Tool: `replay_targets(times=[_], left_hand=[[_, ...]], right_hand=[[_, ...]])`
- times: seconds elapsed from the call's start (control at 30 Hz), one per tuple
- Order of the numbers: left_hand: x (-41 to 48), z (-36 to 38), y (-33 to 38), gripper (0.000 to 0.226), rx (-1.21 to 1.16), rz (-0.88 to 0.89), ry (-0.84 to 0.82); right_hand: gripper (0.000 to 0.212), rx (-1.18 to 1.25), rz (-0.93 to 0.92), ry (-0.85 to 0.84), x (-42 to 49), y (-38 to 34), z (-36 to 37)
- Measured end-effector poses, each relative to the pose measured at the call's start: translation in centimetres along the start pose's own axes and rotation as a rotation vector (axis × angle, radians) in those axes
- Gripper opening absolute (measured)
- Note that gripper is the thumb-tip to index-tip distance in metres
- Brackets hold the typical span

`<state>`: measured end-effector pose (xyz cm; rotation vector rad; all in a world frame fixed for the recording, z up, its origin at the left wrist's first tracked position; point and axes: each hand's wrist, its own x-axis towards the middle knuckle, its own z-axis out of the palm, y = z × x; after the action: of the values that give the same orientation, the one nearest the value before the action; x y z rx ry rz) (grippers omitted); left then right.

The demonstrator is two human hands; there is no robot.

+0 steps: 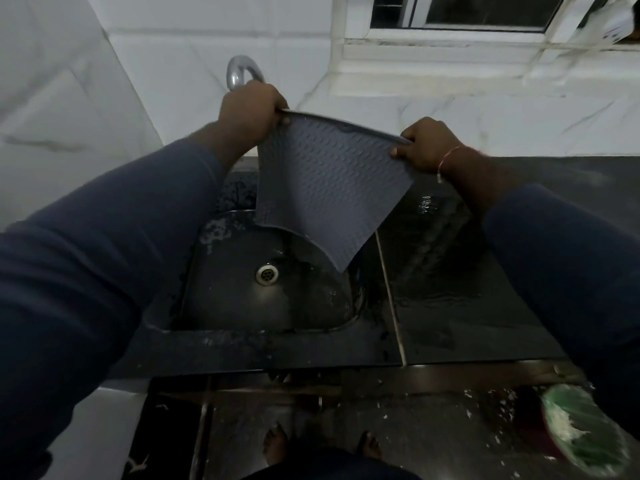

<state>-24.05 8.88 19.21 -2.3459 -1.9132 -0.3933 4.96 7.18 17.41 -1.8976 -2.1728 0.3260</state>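
1. Mat position. I see the grey ribbed mat (322, 181) held up in the air, above and just behind the sink (214, 306). It hangs as a curved sheet from its top edge. That edge runs from the L hand (251, 107) down to the R hand (424, 147), so the L end sits higher in view. The lower edge bows, and the bottom R corner points down over the R side of the basin, apart from it.

2. Hand state.
- L hand: closed on the mat's top L corner, w/ thumb on the near face and fingers wrapped behind.
- R hand: closed on the top R corner in the same pinch-type grip. A thin thread (446, 161) sits on the wrist.
- The mat is between the two hands and both touch it.

3. Containers.
- Sink: dark basin set in the black table (467, 271). It holds a metal drain (266, 273) at the bottom centre, plus water film and droplets on the walls.
- Green item (585, 431), lower R on the floor: white bits lie on or in it. It is too blurred to tell what type it is.

4. Other. The tap (239, 69) arches behind the L hand, partly hidden by it. The table surface R of the sink is wet.
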Motion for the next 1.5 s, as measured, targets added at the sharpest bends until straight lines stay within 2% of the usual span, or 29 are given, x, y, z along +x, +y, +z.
replay_targets(times=[0.07,0.13,0.23,0.33,0.43,0.5,0.6,0.7,0.8,0.87,0.93,1.03,1.13,1.17,1.23,1.27,1.33,1.4,1.5], left_hand=[[-0.5,-0.3,-0.8,0.026,-0.018,-0.039,0.004],[-0.9,-0.4,-1.6,0.025,-0.022,-0.078,0.022],[-1.7,-0.6,-2.6,0.024,-0.052,-0.143,0.032],[-2.1,-0.7,-3.6,0.026,-0.156,-0.204,0.086],[-2.3,-0.7,-3.8,0.027,-0.313,-0.258,0.207],[-2.9,-0.5,-3.4,0.024,-0.333,-0.264,0.199],[-3.8,0.4,-3.3,0.025,-0.433,-0.304,0.366],[-4.8,1.0,-3.4,0.023,-0.411,-0.301,0.280],[-5.4,0.6,-4.2,0.023,-0.426,-0.360,0.331],[-5.9,1.1,-5.4,0.021,-0.388,-0.339,0.243],[-6.4,1.4,-6.0,0.024,-0.436,-0.378,0.244],[-6.6,1.4,-6.3,0.023,-0.536,-0.388,0.325],[-6.8,1.0,-5.7,0.022,-0.695,-0.312,0.602],[-6.7,1.0,-5.0,0.022,-0.733,-0.304,0.603],[-6.5,1.6,-4.3,0.022,-0.724,-0.329,0.458],[-6.7,1.9,-4.1,0.021,-0.699,-0.335,0.443],[-7.4,2.4,-4.5,0.023,-0.629,-0.348,0.455],[-7.8,2.7,-5.4,0.023,-0.560,-0.330,0.374],[-8.0,2.9,-5.6,0.022,-0.572,-0.329,0.383]], right_hand=[[0.021,-0.011,-0.016,0.022,0.7,-0.9,-0.2],[0.034,0.026,-0.026,0.040,1.4,-1.8,-0.1],[0.041,0.058,-0.038,0.051,2.0,-3.3,-0.2],[0.037,0.149,-0.080,0.108,2.2,-4.2,-0.4],[0.027,0.264,-0.142,0.297,2.5,-4.9,0.3],[0.027,0.213,-0.163,0.262,2.4,-5.8,1.1],[0.028,0.258,-0.184,0.325,3.1,-6.5,1.3],[0.025,0.218,-0.233,0.225,2.8,-7.1,1.5],[0.029,0.240,-0.237,0.188,2.7,-7.2,2.5],[0.030,0.209,-0.252,0.134,2.8,-7.0,3.3],[0.029,0.230,-0.235,0.151,2.9,-7.2,3.3],[0.026,0.281,-0.223,0.162,2.9,-7.2,2.3],[0.026,0.435,-0.262,0.325,2.7,-7.6,1.9],[0.027,0.438,-0.274,0.324,2.3,-8.1,1.9],[0.029,0.347,-0.300,0.168,1.7,-8.9,3.0],[0.029,0.331,-0.311,0.141,1.7,-8.9,3.6],[0.028,0.338,-0.281,0.221,1.9,-8.7,4.2],[0.028,0.309,-0.275,0.236,1.6,-8.4,4.6],[0.030,0.249,-0.298,0.280,1.5,-8.5,4.4]])
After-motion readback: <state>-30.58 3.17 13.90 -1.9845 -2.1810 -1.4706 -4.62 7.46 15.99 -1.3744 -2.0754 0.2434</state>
